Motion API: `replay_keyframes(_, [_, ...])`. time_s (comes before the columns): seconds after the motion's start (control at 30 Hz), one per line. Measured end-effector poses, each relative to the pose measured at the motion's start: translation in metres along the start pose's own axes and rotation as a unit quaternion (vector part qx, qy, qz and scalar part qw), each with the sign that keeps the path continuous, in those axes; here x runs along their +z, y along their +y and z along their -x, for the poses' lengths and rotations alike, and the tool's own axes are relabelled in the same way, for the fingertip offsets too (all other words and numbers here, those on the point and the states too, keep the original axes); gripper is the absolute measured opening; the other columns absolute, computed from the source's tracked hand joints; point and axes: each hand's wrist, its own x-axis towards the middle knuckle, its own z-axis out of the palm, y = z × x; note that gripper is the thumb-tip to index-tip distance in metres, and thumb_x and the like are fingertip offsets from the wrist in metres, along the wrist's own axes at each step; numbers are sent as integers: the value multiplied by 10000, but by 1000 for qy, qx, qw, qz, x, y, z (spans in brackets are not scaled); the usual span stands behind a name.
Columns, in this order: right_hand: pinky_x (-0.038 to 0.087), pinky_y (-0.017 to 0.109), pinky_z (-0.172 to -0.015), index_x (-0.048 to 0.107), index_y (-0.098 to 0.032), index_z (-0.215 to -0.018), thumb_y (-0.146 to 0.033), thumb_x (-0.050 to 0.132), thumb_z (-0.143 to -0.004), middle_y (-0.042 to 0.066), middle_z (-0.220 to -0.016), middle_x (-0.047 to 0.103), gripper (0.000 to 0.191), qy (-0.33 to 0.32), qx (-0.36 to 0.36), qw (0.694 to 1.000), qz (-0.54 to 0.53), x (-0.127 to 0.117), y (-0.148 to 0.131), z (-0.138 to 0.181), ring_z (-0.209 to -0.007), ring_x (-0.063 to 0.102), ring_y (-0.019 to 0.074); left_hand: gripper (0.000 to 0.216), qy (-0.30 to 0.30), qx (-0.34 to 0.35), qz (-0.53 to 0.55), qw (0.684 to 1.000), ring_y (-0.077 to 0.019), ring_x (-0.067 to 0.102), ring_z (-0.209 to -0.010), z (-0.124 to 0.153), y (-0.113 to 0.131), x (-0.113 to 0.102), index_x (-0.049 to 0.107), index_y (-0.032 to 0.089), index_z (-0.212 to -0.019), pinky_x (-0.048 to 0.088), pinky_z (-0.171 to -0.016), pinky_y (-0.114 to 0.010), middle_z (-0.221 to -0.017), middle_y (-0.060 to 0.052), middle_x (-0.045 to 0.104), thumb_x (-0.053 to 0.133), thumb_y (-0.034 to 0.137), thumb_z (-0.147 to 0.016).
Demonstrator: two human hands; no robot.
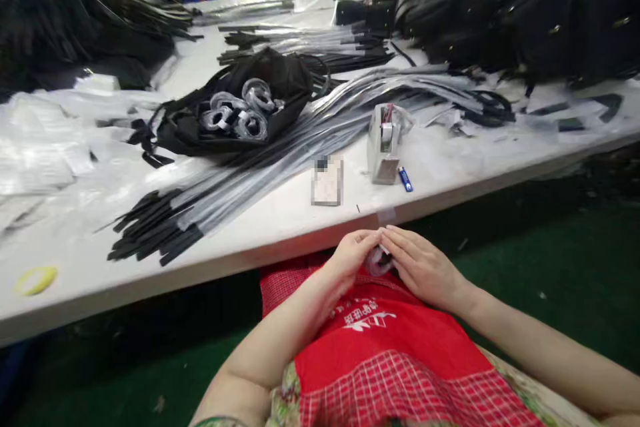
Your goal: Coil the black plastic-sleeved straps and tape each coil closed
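Observation:
My left hand (350,257) and my right hand (423,267) meet over my lap, just below the front edge of the white table (280,227). Together they close on a small coiled strap wrapped in clear plastic (379,260), held between the fingertips above my red apron (395,340). A short piece of clear tape (386,215) sticks to the table edge right above my fingers.
On the table lie a tape dispenser (384,143), a blue lighter (405,179), a blurred card (327,180), long plastic-wrapped black straps (210,197), an open black bag of coiled straps (240,113), a yellow ring (36,279) and black bags at the back right (530,7).

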Motion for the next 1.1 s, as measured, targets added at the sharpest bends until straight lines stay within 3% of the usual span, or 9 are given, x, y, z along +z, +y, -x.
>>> replay_keyframes(0.1, [467,434,-1082,567,-126,-1319,-52,545,-840,135,-1322,620,485,68,-29,996,-44,-8,0,-2,-1288,519,266,483,-10,14,15,1000,-105,577,-637,-1,11,-1,748,100,-834,436,-646,-220,-776,-66,713,874,477,-561])
replay_keyframes(0.2, [503,408,-1014,663,-188,-1165,-106,582,-841,89,-1160,707,344,154,14,985,-77,-17,27,-20,-1146,615,244,519,-5,21,11,1000,-108,589,-611,0,21,-6,744,79,-889,429,-603,-212,-778,-90,722,872,470,-573])
replay_keyframes(0.3, [510,413,-944,697,-183,-1080,-233,575,-858,104,-1085,718,257,233,181,950,-105,-22,77,-60,-1022,654,251,575,7,34,-8,999,-132,618,-612,0,24,-12,731,65,-938,437,-586,-219,-786,-121,735,886,462,-552])
replay_keyframes(0.37, [503,398,-920,729,-176,-987,-324,563,-850,112,-1039,728,262,234,310,903,-183,-19,111,-91,-1011,654,261,603,17,46,-26,998,-141,627,-612,-1,21,-15,721,62,-950,439,-577,-221,-787,-133,740,897,458,-531])
replay_keyframes(0.5, [530,342,-767,732,-172,-667,-434,612,-770,92,-733,748,306,190,401,837,-321,3,149,-137,-810,699,253,633,47,65,-45,996,-167,655,-630,-4,12,-22,703,69,-948,463,-587,-236,-805,-150,751,911,457,-493])
replay_keyframes(0.63, [517,310,-581,714,-144,-659,-501,677,-687,93,-653,733,361,200,408,806,-378,17,145,-147,-603,671,218,651,71,73,-42,994,-187,674,-661,-6,6,-30,698,80,-958,489,-625,-257,-804,-145,755,914,466,-479])
replay_keyframes(0.83, [501,265,-612,694,-171,-737,-527,720,-673,63,-731,734,363,252,392,797,-384,15,117,-124,-686,652,186,662,68,69,-28,995,-192,675,-662,-1,13,-27,703,76,-944,487,-626,-258,-776,-136,751,917,474,-460])
replay_keyframes(1.0, [465,249,-466,619,-181,-665,-593,689,-673,50,-581,684,418,230,418,776,-412,28,103,-106,-480,590,142,571,58,88,-28,994,-171,672,-684,5,25,-17,704,91,-923,487,-652,-247,-817,-123,756,902,445,-521])
replay_keyframes(1.1, [473,238,-474,623,-179,-683,-561,724,-655,49,-597,690,397,214,429,768,-425,30,106,-102,-486,593,131,558,52,101,-32,993,-168,669,-680,4,28,-14,696,95,-929,495,-654,-257,-815,-121,755,894,441,-539])
